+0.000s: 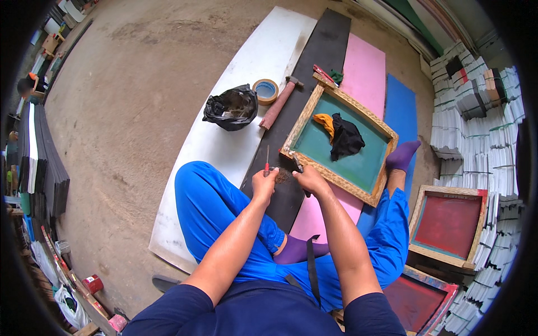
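My left hand (pixel 264 183) is closed around a thin screwdriver (pixel 267 166) with a red handle, its shaft pointing away from me. Beside it, my right hand (pixel 311 181) grips dark-handled pliers (pixel 297 163), their jaws at the near left corner of a wooden screen frame (pixel 338 182). Green mesh (pixel 358 165) is stretched across this frame, which lies tilted on the coloured sheets. A black cloth (pixel 346 138) and a yellow-orange cloth (pixel 325 124) rest on the mesh. Between my hands, a small brown heap of bits (pixel 283 176) sits on the black sheet; what it is made of is unclear.
A hammer (pixel 278 103), a tape roll (pixel 265 91) and a black plastic bag (pixel 231 107) lie beyond my left hand. My legs flank the work. Red-meshed frames (pixel 450 226) and stacked white bundles (pixel 479 112) stand at right. Dark sheets (pixel 47 162) lean at far left.
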The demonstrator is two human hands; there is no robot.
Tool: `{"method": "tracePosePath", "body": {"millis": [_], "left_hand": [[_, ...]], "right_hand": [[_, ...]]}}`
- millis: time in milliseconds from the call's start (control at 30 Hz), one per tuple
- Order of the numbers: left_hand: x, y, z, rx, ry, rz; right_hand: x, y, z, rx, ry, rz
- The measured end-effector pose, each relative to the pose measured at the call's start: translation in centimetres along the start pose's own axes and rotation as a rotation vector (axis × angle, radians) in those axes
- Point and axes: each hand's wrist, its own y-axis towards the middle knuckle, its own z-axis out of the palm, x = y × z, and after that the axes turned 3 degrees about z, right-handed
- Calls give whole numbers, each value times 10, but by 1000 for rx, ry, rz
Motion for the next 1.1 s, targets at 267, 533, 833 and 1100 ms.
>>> {"method": "tracePosePath", "body": {"millis": [267, 533, 833, 1100], "left_hand": [[1, 1, 7, 34, -176, -8], [9, -5, 23, 92, 12, 119], [32, -12, 35, 158, 291, 232], [29, -27, 46, 72, 498, 587]], "right_hand": [[-65, -26, 60, -331, 121, -15], [-116, -62, 56, -590, -124, 134], [-169, -67, 56, -748, -258, 215], [-152, -62, 46, -879, -169, -30]]}}
